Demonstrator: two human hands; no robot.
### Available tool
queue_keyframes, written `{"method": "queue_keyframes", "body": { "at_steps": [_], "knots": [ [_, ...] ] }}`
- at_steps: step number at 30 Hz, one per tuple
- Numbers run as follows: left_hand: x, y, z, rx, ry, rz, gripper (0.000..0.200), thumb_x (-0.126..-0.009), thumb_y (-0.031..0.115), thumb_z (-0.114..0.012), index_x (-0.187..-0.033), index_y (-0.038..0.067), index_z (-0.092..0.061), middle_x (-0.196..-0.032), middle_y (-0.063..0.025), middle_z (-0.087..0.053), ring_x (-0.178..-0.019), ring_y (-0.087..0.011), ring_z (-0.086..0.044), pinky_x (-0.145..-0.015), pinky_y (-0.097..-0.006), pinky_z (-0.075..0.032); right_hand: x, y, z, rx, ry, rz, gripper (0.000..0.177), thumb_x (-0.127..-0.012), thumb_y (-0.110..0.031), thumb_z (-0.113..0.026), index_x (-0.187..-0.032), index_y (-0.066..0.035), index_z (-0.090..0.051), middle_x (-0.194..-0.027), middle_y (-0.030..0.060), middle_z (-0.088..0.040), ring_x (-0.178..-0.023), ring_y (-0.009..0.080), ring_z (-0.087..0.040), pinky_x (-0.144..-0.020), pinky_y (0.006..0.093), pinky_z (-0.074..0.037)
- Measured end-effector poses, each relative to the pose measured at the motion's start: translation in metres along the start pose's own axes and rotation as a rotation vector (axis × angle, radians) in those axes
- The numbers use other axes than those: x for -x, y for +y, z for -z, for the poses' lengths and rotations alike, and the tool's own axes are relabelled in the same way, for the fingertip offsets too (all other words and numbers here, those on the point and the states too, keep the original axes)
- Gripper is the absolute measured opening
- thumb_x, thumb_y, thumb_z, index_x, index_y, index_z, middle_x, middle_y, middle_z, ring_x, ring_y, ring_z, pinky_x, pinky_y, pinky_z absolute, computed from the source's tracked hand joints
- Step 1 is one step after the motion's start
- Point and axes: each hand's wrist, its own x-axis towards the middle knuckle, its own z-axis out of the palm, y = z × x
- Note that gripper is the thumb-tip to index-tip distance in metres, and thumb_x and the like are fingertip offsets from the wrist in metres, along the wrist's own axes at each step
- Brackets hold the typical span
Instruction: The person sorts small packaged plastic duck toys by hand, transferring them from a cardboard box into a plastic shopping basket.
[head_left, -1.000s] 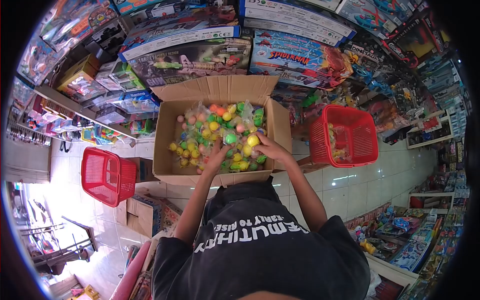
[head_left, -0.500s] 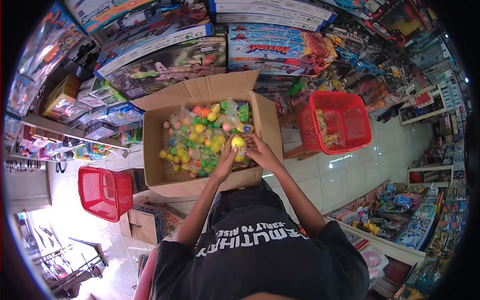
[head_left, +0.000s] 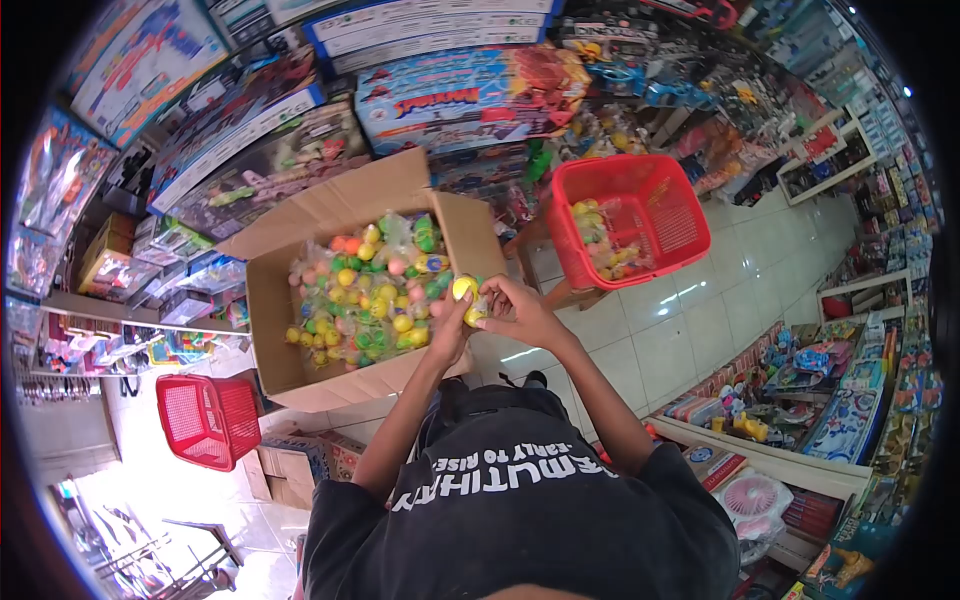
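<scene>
Small yellow balls (head_left: 465,288), seemingly in a clear wrapper, are held between my two hands at the right front corner of an open cardboard box (head_left: 340,200). My left hand (head_left: 449,338) is closed on them from the left, thumb against the upper ball. From the right, my right hand (head_left: 524,318) pinches the lower part with curled fingers. Inside the box lies a heap of bagged balls (head_left: 372,300) in yellow, green, pink and orange. My fingers partly hide what they hold.
A red plastic basket (head_left: 678,268) with some bagged balls in it stands right of the box. Another red basket (head_left: 208,418) is at the lower left, beside a smaller carton (head_left: 285,470). Stacked toy boxes (head_left: 470,90) line the back, and shelves of toys (head_left: 790,390) the right.
My view has turned and shifted right, so the box now appears further left. My hands have moved with the yellow balls from over the heap to the box's right front corner.
</scene>
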Motion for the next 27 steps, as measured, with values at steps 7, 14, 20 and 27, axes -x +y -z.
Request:
{"method": "queue_keyframes", "body": {
  "at_steps": [7, 14, 20, 27],
  "knots": [
    [-0.019, -0.053, -0.085, -0.151, -0.07, 0.011, 0.041, -0.092, 0.036, -0.047, -0.125, 0.018, -0.031, -0.114, -0.0035, -0.044, -0.101, -0.0171, -0.05, -0.078, -0.0361, -0.046, 0.065, 0.025, 0.076, -0.011, 0.085, -0.101, 0.026, -0.079, -0.014, -0.067, -0.095, -0.003, -0.05, -0.08, 0.0029, -0.054, -0.067, 0.0091, -0.053, -0.059, 0.0236, -0.043],
    [-0.037, -0.106, -0.155, -0.115, -0.175, 0.03, 0.042, -0.091, 0.038, -0.047, -0.124, 0.017, -0.03, -0.114, -0.0029, -0.043, -0.102, -0.0166, -0.05, -0.076, -0.0368, -0.048, 0.137, 0.068, 0.138, -0.288, 0.214, -0.227, 0.017, -0.083, -0.011, -0.062, -0.092, -0.003, -0.05, -0.08, 0.0006, -0.052, -0.068, 0.0059, -0.052, -0.058, 0.0222, -0.043],
    [-0.055, -0.146, -0.2, -0.211, -0.18, -0.008, 0.043, -0.09, 0.035, -0.052, -0.122, 0.015, -0.03, -0.111, -0.0037, -0.043, -0.098, -0.0149, -0.05, -0.076, -0.0329, -0.047, 0.179, 0.078, 0.184, -0.324, 0.345, -0.232, 0.017, -0.085, -0.013, -0.061, -0.092, -0.001, -0.05, -0.072, 0.0004, -0.052, -0.062, 0.0066, -0.052, -0.057, 0.0219, -0.044],
    [-0.08, -0.163, -0.224, -0.264, -0.233, -0.006, 0.037, -0.092, 0.03, -0.05, -0.12, 0.015, -0.032, -0.11, -0.0056, -0.043, -0.096, -0.0148, -0.05, -0.076, -0.0307, -0.047, 0.199, 0.09, 0.217, -0.537, 0.243, -0.418, 0.011, -0.088, -0.012, -0.056, -0.093, -0.004, -0.05, -0.075, 0.0005, -0.054, -0.069, 0.0091, -0.057, -0.064, 0.0237, -0.048]
  ]
}}
